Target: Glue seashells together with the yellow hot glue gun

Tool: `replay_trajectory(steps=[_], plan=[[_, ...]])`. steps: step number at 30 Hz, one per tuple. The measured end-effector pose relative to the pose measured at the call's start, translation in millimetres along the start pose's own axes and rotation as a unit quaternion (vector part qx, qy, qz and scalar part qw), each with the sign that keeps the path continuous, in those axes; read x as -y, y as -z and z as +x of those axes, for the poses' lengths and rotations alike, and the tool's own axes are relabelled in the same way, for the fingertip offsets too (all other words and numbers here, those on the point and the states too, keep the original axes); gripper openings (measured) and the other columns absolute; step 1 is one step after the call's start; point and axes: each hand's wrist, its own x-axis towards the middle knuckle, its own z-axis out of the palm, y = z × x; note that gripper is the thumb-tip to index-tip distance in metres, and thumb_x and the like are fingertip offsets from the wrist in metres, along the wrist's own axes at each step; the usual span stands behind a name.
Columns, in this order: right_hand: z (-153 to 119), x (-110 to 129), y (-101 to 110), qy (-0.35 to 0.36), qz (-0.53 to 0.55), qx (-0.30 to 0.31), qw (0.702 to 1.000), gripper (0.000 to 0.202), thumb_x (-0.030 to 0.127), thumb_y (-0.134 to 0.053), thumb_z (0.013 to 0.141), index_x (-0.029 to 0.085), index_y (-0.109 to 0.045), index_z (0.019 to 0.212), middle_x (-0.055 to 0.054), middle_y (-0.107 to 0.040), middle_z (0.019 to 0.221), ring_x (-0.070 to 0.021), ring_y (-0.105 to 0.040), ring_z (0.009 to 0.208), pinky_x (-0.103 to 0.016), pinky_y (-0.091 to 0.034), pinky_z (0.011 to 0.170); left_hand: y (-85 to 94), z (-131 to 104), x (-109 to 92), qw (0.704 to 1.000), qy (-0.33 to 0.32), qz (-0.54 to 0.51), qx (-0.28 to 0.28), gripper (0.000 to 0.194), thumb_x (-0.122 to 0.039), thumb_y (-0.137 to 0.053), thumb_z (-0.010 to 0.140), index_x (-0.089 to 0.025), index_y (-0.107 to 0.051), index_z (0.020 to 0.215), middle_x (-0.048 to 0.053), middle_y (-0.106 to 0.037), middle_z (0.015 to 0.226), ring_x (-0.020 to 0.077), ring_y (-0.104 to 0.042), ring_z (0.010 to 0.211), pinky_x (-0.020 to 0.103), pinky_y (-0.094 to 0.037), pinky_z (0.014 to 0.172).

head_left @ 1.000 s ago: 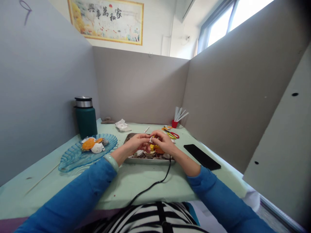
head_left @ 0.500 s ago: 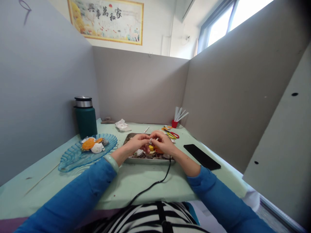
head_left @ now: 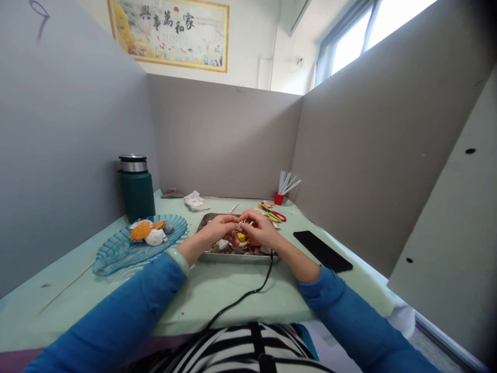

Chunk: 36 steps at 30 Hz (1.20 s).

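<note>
Over a metal tray [head_left: 229, 258], my left hand [head_left: 222, 228] and my right hand [head_left: 259, 227] meet fingertip to fingertip. Pinched between them is a small whitish piece [head_left: 240, 226], too small to name. Both hands have their fingers closed around it. Beneath them the tray holds brown shell-like bits, with a yellow piece [head_left: 242, 237] and an orange piece [head_left: 253, 241] among them. A black cord [head_left: 248, 293] runs from under my right wrist to the table's front edge.
A blue glass dish [head_left: 112, 259] with orange and white shell-like pieces stands left, before a green bottle [head_left: 136, 191]. To the right lie a black flat object [head_left: 322, 251] and red-and-yellow-handled pliers or scissors [head_left: 276, 216]. White sticks stand in a red cup [head_left: 278, 198]. Grey partitions enclose the table.
</note>
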Motion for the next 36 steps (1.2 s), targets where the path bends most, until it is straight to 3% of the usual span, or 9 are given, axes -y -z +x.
replay_trajectory(steps=[7, 23, 28, 36], plan=[[-0.1, 2.0, 0.5, -0.003, 0.015, -0.007, 1.000, 0.010, 0.020, -0.054, 0.081, 0.018, -0.061, 0.087, -0.003, -0.057, 0.091, -0.0148, -0.052, 0.086, -0.025, -0.042, 0.070, -1.4, -1.6, -2.2, 1.000, -0.002, -0.019, 0.004, 0.028, -0.030, -0.062, 0.072, -0.011, -0.056, 0.092, 0.004, -0.061, 0.056, 0.0158, -0.062, 0.052, 0.030, -0.051, 0.058], [-0.6, 0.7, 0.6, 0.011, 0.004, -0.006, 1.000, 0.008, 0.020, -0.054, 0.082, 0.019, -0.061, 0.087, -0.004, -0.057, 0.092, -0.0153, -0.052, 0.088, -0.025, -0.042, 0.071, -1.2, -0.3, 0.1, 1.000, -0.017, -0.004, -0.013, 0.021, -0.028, -0.062, 0.071, -0.012, -0.058, 0.084, 0.002, -0.060, 0.057, 0.0129, -0.059, 0.048, 0.030, -0.052, 0.057], [-0.2, 0.6, 0.5, 0.004, 0.003, -0.021, 1.000, 0.008, 0.020, -0.054, 0.082, 0.018, -0.061, 0.087, -0.003, -0.057, 0.089, -0.0141, -0.053, 0.083, -0.024, -0.042, 0.068, -1.2, -0.2, -1.4, 1.000, -0.015, -0.009, -0.018, 0.028, -0.032, -0.063, 0.072, -0.011, -0.058, 0.089, 0.002, -0.060, 0.056, 0.0131, -0.059, 0.049, 0.030, -0.052, 0.058], [1.7, 3.2, -0.2, -0.035, -0.001, -0.050, 0.998, 0.009, 0.023, -0.054, 0.081, 0.017, -0.060, 0.084, -0.002, -0.056, 0.085, -0.0111, -0.052, 0.071, -0.022, -0.040, 0.060, -1.6, -2.5, -3.3, 0.999, -0.033, -0.021, 0.024, 0.038, -0.039, -0.066, 0.072, -0.012, -0.059, 0.097, 0.002, -0.061, 0.064, 0.0129, -0.060, 0.056, 0.029, -0.051, 0.061]])
